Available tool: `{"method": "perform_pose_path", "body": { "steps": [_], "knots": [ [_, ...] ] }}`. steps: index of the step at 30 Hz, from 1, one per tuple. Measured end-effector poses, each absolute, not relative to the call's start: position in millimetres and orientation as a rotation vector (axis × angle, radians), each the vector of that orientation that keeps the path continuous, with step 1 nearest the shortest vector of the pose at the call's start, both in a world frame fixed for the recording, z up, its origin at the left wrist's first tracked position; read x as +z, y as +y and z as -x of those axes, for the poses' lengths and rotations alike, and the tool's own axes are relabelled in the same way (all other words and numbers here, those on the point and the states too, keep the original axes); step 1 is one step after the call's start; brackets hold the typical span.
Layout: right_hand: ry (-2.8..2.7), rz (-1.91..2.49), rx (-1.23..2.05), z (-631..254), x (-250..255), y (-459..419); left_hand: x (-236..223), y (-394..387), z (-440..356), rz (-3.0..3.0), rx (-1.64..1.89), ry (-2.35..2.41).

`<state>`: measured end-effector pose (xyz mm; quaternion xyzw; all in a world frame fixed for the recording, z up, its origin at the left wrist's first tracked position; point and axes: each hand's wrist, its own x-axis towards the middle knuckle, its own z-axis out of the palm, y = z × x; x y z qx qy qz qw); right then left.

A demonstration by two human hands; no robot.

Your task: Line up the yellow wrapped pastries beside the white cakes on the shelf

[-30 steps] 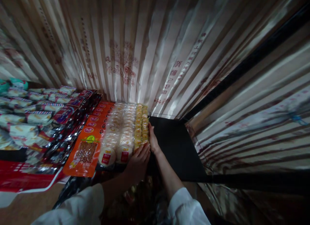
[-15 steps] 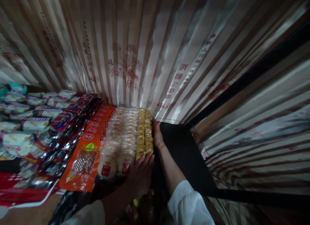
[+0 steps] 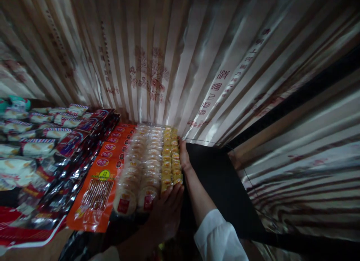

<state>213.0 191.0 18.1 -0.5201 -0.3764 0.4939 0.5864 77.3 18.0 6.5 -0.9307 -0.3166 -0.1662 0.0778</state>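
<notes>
A row of small yellow snack packs [image 3: 171,159] lies on a dark shelf, at the right end of the goods. My left hand [image 3: 168,210] presses its stretched fingers against the row's near end. My right hand [image 3: 183,156] lies flat along the row's right side, fingers pointing toward the back. Left of the yellow row sit two rows of round pale cakes in clear wrap [image 3: 140,171].
Orange sausage packets [image 3: 97,189] lie left of the cakes, then dark foil bags [image 3: 70,156] and white wrapped snacks [image 3: 25,148]. A bare black shelf surface [image 3: 222,186] spreads to the right. Striped printed paper [image 3: 157,66] covers the walls behind and at right.
My right hand slid farther back along the side of the yellow row. My left hand stayed at the row's near end. The view shifted slightly.
</notes>
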Motion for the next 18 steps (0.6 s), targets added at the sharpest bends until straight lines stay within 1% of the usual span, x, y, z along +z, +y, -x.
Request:
{"method": "perform_pose_path", "body": {
  "steps": [7, 13, 18],
  "knots": [
    [-0.930, 1.197, 1.248, -206.8, 20.5, 191.3, 7.2, 18.5, -77.2, 2.743, -0.568, -0.946],
    [-0.985, 1.241, 1.172, -205.1, 19.3, 191.9, 5.1, 18.1, -76.5, 2.767, -0.552, -0.948],
    [-0.936, 1.175, 1.169, -206.1, 16.5, 192.0, 6.6, 18.6, -76.8, 2.770, -0.559, -0.932]
  ]
}}
